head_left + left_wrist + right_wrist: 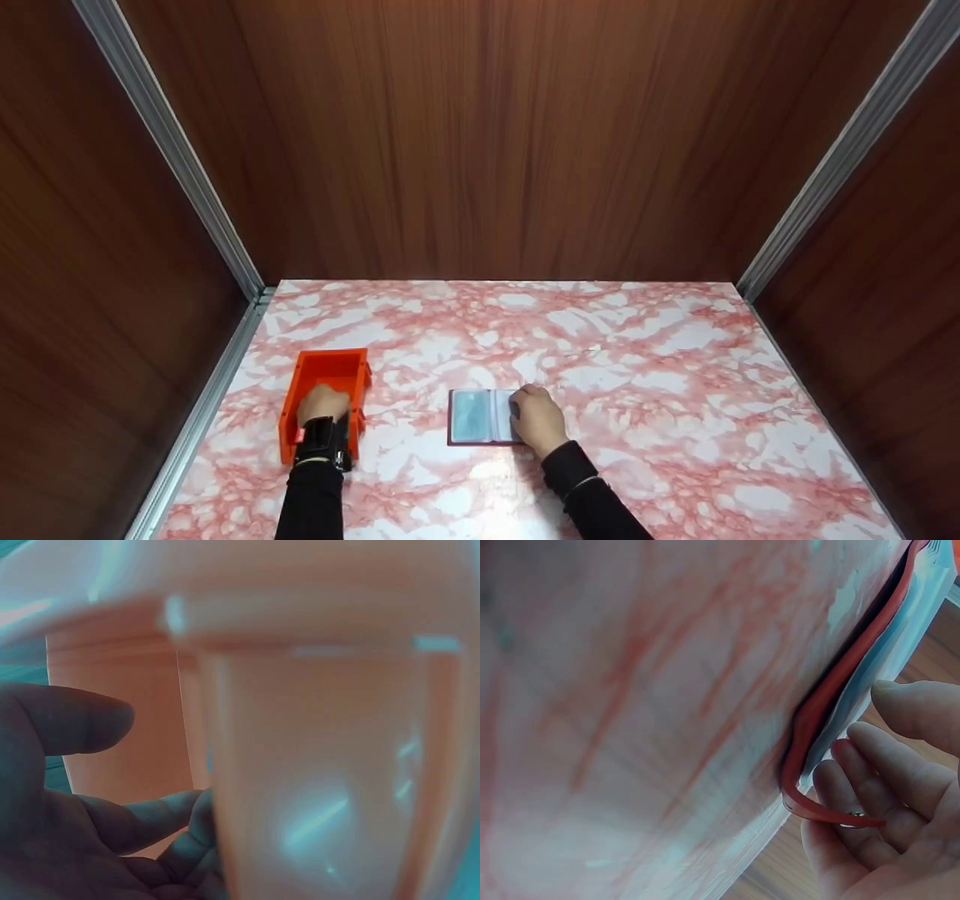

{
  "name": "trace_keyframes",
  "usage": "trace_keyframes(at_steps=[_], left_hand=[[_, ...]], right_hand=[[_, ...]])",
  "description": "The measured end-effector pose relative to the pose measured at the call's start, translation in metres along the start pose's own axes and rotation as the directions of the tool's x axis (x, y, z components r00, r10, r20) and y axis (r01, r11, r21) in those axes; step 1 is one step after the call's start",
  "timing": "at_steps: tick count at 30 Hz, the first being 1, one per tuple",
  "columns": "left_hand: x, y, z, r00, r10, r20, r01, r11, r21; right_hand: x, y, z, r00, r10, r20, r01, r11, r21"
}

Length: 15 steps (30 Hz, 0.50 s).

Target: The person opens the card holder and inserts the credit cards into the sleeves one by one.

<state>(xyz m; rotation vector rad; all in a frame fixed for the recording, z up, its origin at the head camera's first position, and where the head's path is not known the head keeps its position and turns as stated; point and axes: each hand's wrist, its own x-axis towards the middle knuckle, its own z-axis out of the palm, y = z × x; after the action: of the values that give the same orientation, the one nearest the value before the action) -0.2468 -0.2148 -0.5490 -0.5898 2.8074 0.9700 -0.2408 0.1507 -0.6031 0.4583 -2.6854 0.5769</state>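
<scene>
My left hand (pixel 324 403) is inside an orange plastic bin (pixel 285 429). The left wrist view shows its thumb apart from bent fingers, with no object seen between them; some fingertips are behind the bin wall (pixel 322 765). On the marbled table, a small card holder (pixel 471 415) with clear sleeves and a red cover lies spread open. My right hand (pixel 538 420) holds its right side and hides part of that page. In the right wrist view the red cover (pixel 829 705) bends up against the fingers, and the thumb is near the sleeve edge.
A pink and white marbled tabletop (pixel 660 397) stretches around both hands. Brown wood panels (pixel 480 142) stand behind and at both sides, with metal rails (pixel 180 150) along the corners. The bin stands left of the card holder, with tabletop between them.
</scene>
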Motion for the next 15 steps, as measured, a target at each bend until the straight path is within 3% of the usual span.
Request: trace_keyframes(at_steps=[8, 15], left_hand=[[-0.0017, -0.0008, -0.0014, 1.0, 0.015, 0.015, -0.016, 0.999, 0.028], [-0.0017, 0.0001, -0.0049, 0.999, 0.0, 0.034, 0.001, 1.0, -0.007]], right_hand=[[-0.0004, -0.0005, -0.0008, 1.0, 0.004, 0.007, -0.004, 1.0, 0.0], [-0.0002, 0.0, -0.0005, 1.0, 0.006, 0.012, -0.006, 1.0, 0.007]])
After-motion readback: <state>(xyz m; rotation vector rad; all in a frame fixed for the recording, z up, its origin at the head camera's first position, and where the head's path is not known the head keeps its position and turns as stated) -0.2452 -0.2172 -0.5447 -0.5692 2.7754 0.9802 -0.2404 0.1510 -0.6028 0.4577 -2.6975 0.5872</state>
